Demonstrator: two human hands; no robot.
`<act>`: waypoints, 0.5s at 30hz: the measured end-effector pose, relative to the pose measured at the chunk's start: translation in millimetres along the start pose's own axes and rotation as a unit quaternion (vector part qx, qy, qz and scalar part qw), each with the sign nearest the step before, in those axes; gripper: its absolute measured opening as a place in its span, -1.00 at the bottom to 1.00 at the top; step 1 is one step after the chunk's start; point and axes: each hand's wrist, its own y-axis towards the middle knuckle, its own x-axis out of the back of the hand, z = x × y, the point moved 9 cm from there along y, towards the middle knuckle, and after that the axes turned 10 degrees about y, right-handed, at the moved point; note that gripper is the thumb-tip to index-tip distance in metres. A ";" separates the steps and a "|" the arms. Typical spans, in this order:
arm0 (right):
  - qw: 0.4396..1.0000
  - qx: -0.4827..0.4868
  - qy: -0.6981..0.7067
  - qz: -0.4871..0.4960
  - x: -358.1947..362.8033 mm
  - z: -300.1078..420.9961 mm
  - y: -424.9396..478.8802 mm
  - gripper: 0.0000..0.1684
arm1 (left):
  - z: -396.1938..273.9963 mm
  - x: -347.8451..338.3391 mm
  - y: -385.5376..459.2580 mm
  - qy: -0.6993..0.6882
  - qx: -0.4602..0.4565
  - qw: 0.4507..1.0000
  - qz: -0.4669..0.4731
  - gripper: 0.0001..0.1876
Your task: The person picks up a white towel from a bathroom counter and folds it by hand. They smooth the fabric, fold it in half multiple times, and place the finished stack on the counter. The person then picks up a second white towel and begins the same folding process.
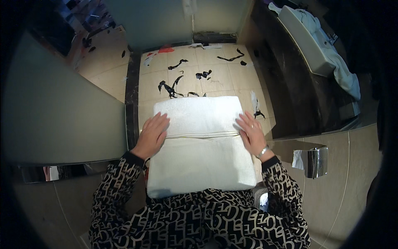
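A thick white folded towel (199,116) lies across my lap, and its layered edge runs crosswise near the middle. Nearer my body, a smooth white section of the towel (202,165) reaches down to my patterned top. My left hand (153,133) rests flat on the left border of the upper part, thumb and fingers stretched out. On the opposite border lies my right hand (252,132), fingers extended, with a ring and a metal wristband. Neither hand visibly pinches the cloth. What supports the towel from below is mostly hidden.
Black strips (169,89) and a red scrap (166,49) litter the tiled floor (217,63). To the left stands a frosted glass panel (65,105). A white basin (306,43) with draped towels (345,73) is at right, above a chrome toilet-paper holder (317,162).
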 end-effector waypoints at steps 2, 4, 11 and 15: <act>0.997 0.063 -0.001 0.041 4.6 18.5 -21.3 -0.42 | -8.5 6.9 -24.5 0.004 -0.042 0.999 0.017 -0.45; 0.990 0.105 0.003 0.090 3.8 35.1 -35.6 -0.36 | -13.0 9.2 -47.3 0.030 -0.065 0.996 0.052 -0.44; 0.982 0.154 0.061 0.089 20.2 69.4 -48.5 -0.42 | -43.6 6.0 -110.3 -0.036 -0.131 0.986 0.100 -0.29; 0.977 0.190 0.017 0.095 25.0 89.8 -72.9 -0.49 | -67.2 9.8 -139.5 0.010 -0.201 0.977 0.076 -0.33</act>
